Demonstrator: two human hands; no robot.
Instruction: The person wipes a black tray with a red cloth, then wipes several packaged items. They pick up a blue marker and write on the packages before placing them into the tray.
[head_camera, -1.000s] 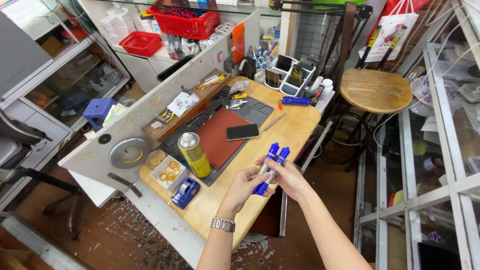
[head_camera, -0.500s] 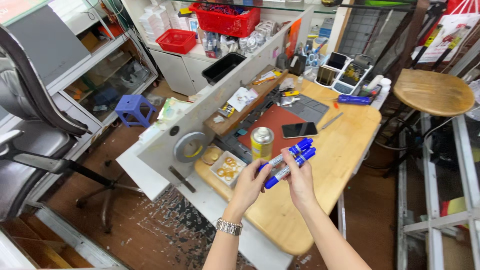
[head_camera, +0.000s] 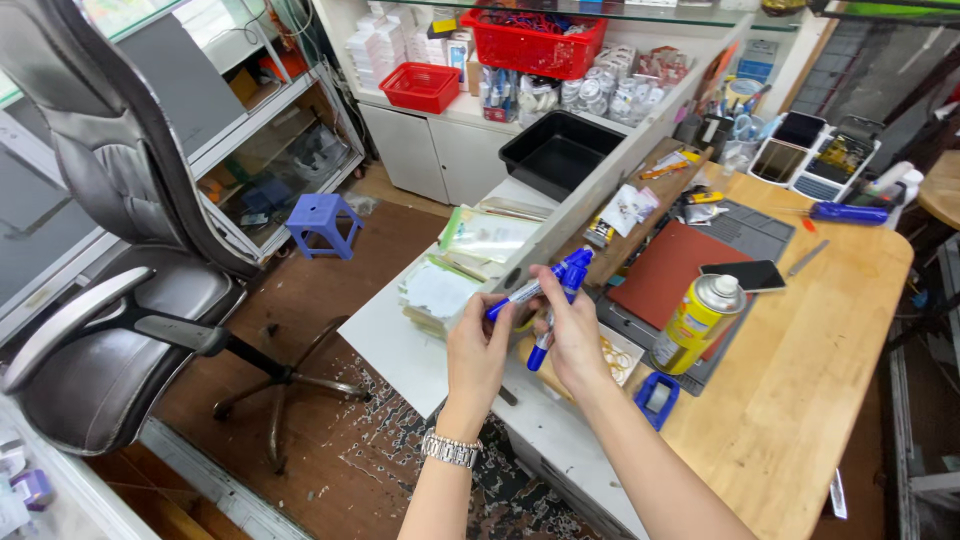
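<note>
Markers (head_camera: 548, 300), blue, stay pinched between both hands, left hand (head_camera: 478, 352) and right hand (head_camera: 576, 338), but have swung off the bench (head_camera: 800, 400) toward the chair (head_camera: 120, 300), the grasp unchanged.

Bright, even indoor light fills the workshop, probably from overhead fixtures outside the view. Shadows are soft: a faint one lies below the hands (head_camera: 530, 345) on the white counter edge (head_camera: 400, 345). A pale sheen glints on the yellow spray can (head_camera: 697, 320) right of the grip and on the black chair (head_camera: 120, 300) far to its left. The wide lens bends shelves and the chair near the borders. Focus holds at the grip; the far shelves above it look slightly soft.
</note>
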